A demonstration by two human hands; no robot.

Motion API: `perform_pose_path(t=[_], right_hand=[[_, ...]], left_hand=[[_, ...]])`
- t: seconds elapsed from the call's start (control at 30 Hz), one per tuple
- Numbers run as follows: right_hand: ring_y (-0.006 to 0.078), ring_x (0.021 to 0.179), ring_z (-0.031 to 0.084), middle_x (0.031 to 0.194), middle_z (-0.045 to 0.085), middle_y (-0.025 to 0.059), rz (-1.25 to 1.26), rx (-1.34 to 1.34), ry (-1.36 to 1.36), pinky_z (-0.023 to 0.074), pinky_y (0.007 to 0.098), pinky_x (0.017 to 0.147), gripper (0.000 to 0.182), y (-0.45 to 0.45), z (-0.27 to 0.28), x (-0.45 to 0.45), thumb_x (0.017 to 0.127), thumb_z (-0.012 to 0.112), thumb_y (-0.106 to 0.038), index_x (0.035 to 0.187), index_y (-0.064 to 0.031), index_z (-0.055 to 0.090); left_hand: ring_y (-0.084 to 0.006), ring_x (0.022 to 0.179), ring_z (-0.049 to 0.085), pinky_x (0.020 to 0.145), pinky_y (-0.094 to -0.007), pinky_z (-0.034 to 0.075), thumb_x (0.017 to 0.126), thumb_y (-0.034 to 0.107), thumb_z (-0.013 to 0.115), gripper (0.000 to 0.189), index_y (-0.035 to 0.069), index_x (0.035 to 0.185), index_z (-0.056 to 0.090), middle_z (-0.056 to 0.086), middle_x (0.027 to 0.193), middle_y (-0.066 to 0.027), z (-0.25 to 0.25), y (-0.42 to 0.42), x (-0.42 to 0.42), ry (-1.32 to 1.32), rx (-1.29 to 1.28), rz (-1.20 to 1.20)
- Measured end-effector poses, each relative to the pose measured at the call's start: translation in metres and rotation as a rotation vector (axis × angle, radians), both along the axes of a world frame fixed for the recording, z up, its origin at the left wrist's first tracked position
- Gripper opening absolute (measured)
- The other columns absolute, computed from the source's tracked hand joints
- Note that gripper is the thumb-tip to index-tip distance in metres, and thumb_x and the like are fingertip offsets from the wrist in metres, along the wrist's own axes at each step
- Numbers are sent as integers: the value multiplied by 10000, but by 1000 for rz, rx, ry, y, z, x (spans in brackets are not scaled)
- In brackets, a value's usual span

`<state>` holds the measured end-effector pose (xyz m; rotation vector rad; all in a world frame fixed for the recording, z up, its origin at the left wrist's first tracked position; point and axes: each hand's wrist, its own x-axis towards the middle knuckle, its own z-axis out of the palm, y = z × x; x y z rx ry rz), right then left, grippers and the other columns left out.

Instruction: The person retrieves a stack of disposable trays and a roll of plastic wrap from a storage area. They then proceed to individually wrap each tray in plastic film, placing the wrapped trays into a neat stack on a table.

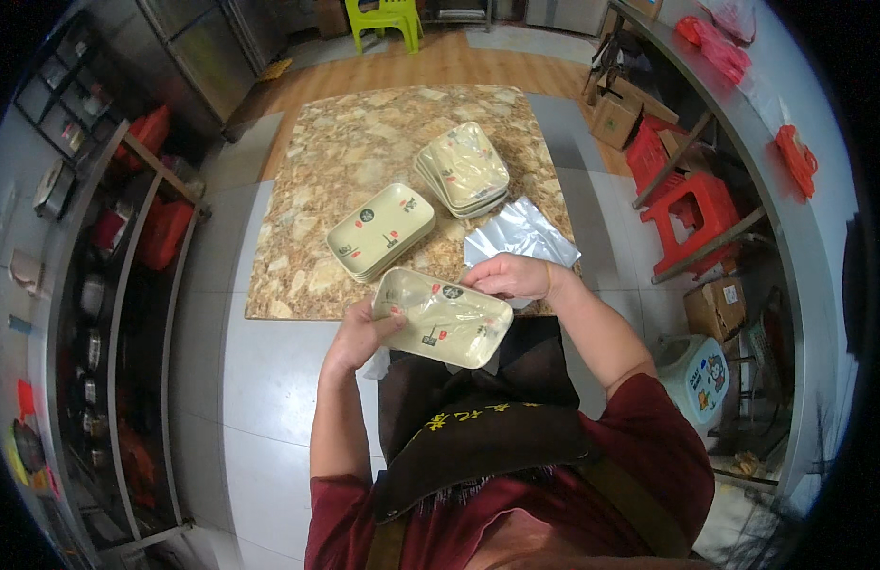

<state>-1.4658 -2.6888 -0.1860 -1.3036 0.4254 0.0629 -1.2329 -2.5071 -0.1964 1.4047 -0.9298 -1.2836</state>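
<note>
My left hand (pixel 363 333) grips the left end of a cream rectangular tray (pixel 450 317), its thumb on the upper face. The tray bears dark and red printed marks, and shiny clear plastic wrap covers it. At its far rim are the bent fingers of my right hand (pixel 514 276), pinching at the wrap; their tips are partly hidden. Just beyond lies a stack of similar trays without visible wrap (pixel 381 229). Farther right stands a stack of plastic-wrapped trays (pixel 472 167). A pile of flat, silvery clear plastic bags (pixel 522 231) lies beside my right hand.
The trays rest on a stone-patterned table (pixel 340 142). Metal shelving (pixel 115 320) lines the left side. On the right are a steel table (pixel 725 85), a red plastic stool (pixel 696 221) and cardboard boxes (pixel 716 308). A green plastic chair (pixel 386 21) stands beyond the table.
</note>
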Motion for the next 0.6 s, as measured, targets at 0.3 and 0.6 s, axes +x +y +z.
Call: perform_pose_path(t=[0.3,0.6], right_hand=[[99,773,618,890,650,57,-399,-295,14,518,259,690,220,14,-14,-6,918,498,-114,1053,34,589],[143,800,614,928,630,79,-846,317,-262,500,277,720,210,39,-42,17,897,541,-118,1050,22,573]], left_hand=[[-184,818,632,628,-277,533,825,-14,613,391,-8,1176,441,626,899,-115,18,-2,-13,153,-271,234],[-107,783,595,702,-249,494,837,-4,604,102,0,938,586,629,828,-41,-60,-31,-93,-111,-393,595]])
